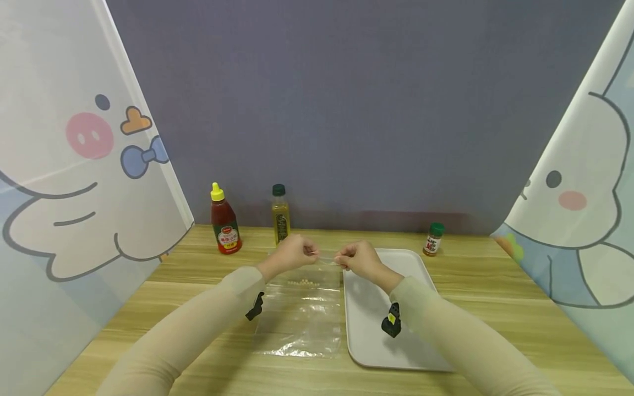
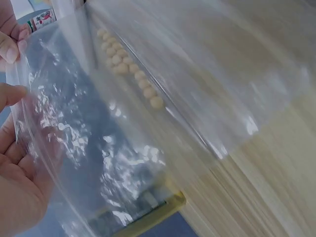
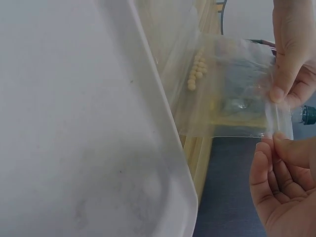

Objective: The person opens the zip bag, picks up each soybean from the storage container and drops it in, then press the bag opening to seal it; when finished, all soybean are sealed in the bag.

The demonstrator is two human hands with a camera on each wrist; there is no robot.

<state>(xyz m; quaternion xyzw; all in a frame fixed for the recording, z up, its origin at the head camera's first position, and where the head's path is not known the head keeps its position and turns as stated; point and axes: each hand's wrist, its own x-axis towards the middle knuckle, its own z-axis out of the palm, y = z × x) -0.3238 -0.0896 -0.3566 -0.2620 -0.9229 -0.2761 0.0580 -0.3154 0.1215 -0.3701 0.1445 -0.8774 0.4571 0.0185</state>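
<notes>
A clear plastic zip bag [image 1: 297,324] is spread toward the wearer, its upper end raised off the wooden table. My left hand [image 1: 296,252] pinches the bag's top edge between thumb and fingers. Close by, my right hand [image 1: 364,258] pinches the same edge farther right, above the tray's corner. Several small pale round balls [image 2: 129,66], like dried beans, lie in a row inside the bag; the right wrist view shows these balls [image 3: 197,71] too. In that view my left hand [image 3: 292,59] and right hand [image 3: 289,187] are close together along the zip strip.
A white tray [image 1: 369,335] lies right of the bag, under the right forearm. Behind stand a red sauce bottle [image 1: 226,225] with a yellow cap, an oil bottle [image 1: 280,214] with a dark green cap, and a small green-capped spice jar [image 1: 433,241]. A grey partition [image 1: 317,121] rises at the back.
</notes>
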